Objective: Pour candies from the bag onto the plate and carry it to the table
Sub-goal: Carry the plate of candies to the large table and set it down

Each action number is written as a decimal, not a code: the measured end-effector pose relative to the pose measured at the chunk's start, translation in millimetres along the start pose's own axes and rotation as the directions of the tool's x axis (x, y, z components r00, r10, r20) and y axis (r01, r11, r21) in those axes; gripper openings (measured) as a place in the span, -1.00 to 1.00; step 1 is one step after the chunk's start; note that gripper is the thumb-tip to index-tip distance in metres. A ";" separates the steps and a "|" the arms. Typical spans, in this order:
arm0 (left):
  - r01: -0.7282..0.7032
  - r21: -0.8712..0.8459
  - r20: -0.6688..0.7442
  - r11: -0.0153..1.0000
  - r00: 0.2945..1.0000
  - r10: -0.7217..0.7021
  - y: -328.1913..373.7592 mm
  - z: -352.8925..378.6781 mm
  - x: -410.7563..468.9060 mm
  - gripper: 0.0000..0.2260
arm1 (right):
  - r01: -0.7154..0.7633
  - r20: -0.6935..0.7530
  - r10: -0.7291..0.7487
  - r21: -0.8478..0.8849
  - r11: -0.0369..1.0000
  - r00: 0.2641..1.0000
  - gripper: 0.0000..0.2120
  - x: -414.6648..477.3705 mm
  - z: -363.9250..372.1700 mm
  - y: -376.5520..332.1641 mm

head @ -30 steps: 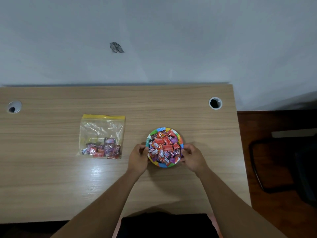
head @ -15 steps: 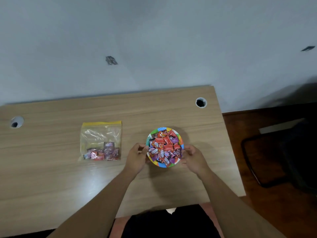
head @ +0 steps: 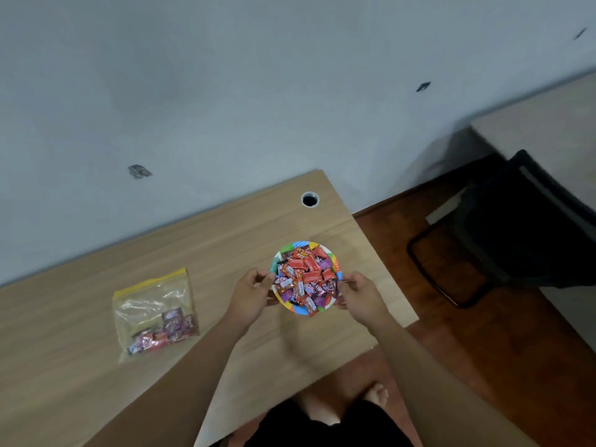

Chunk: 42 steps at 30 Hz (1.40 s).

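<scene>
A small multicoloured plate point(head: 298, 309) heaped with red and purple wrapped candies point(head: 304, 275) is held over the right part of the wooden desk point(head: 80, 321). My left hand point(head: 253, 293) grips its left rim and my right hand point(head: 359, 295) grips its right rim. A clear zip bag point(head: 154, 312) with a yellow seal lies flat on the desk to the left, with some candies still inside at its near end.
A cable hole point(head: 310, 199) sits near the desk's far right corner. To the right is red-brown floor with a black chair point(head: 516, 227) and the corner of another pale table point(head: 554, 140). A grey wall runs behind the desk.
The view has swung to the right and tilted, bringing the chair and second table into sight. Both hands keep their grip on the plate, which appears lifted slightly off the desk.
</scene>
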<state>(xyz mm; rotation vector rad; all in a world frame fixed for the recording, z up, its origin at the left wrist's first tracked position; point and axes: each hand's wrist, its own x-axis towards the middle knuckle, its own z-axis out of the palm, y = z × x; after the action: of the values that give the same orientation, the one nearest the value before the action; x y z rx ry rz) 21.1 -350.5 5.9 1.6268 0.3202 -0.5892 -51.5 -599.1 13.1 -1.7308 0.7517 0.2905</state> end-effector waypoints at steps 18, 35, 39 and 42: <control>-0.079 0.141 0.233 0.987 0.972 0.045 0.8 186.4 -103.3 -0.77 | 0.053 -0.244 -0.040 0.046 0.998 0.969 -0.87 -120.7 -185.9 90.1; -0.129 0.317 0.444 0.939 0.896 -0.027 -49.7 414.6 -230.5 -0.84 | 0.014 -0.447 0.083 0.211 0.977 0.891 -0.92 -250.5 -375.9 256.2; -0.169 0.352 0.505 0.921 0.862 -0.035 -51.9 466.2 -247.6 -0.84 | 0.025 -0.499 0.116 0.266 0.964 0.859 -0.90 -273.5 -410.7 284.5; -0.207 0.369 0.557 0.906 0.829 -0.037 -50.4 506.1 -263.4 -0.84 | 0.021 -0.534 0.174 0.339 0.940 0.827 -0.89 -290.2 -434.9 297.4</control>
<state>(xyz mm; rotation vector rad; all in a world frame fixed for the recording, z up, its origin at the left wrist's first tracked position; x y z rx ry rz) -319.2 -805.2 80.0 1.7723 -0.3396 -1.0826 -538.6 -946.7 74.5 -1.4613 1.2241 -0.3026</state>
